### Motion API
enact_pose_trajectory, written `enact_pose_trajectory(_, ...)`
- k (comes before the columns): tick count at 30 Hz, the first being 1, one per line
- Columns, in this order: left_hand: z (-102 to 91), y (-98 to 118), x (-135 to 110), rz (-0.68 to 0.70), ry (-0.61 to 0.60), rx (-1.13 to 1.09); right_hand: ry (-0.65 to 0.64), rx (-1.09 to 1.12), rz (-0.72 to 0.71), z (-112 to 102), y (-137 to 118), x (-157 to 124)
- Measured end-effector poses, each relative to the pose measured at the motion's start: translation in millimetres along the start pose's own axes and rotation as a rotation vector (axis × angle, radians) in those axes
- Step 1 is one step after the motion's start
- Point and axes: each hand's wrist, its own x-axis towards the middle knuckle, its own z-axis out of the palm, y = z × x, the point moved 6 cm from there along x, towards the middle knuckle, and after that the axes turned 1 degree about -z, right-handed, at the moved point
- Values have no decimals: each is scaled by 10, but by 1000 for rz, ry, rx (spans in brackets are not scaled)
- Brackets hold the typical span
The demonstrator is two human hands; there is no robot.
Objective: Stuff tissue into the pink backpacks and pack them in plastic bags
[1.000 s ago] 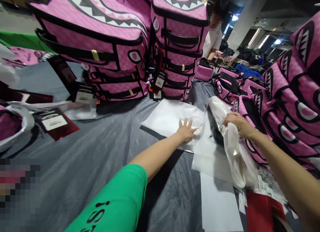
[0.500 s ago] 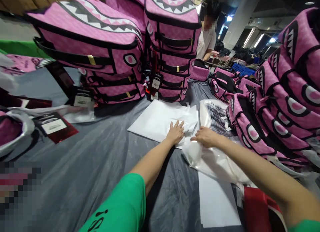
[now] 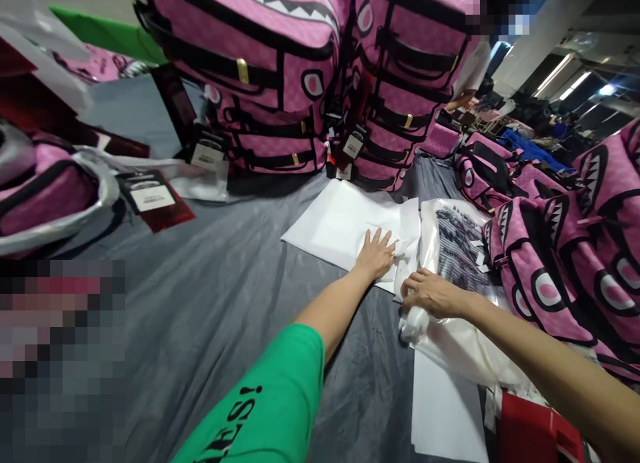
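My left hand (image 3: 377, 254) lies flat with fingers spread on white paper sheets (image 3: 335, 220), which look creased near the fingertips. Just right of it, my right hand (image 3: 430, 294) has its fingers curled at the near edge of a see-through plastic bag (image 3: 465, 350), where the plastic bunches up beneath them. Whether a paper edge is also between these fingers is hidden. Beyond my right hand is a pack of small dark items with white tags (image 3: 457, 240) under plastic. More white sheets (image 3: 445, 410) stick out from below the bag.
Stacked pink bags with black straps (image 3: 270, 90) stand at the back; more pink bags (image 3: 540, 270) lean at right. Black hang tags (image 3: 150, 195) and a plastic-wrapped pink bag (image 3: 45, 190) lie left. A red item (image 3: 535, 426) sits at lower right. A person's arm (image 3: 463, 100) shows behind.
The view has shifted, so things sit further right. My right hand has drawn slightly nearer to me, and the bag's edge bunches under it. My left hand stays flat on the paper.
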Motion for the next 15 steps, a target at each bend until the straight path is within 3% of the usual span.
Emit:
enact_pose_trajectory(8,15,-32,18,-1,20,-49,156,-91,-53,32,-142,-98)
enact_pose_trajectory(15,44,-30,39,-7,4,-32,54,-156,9,137,-129,-25)
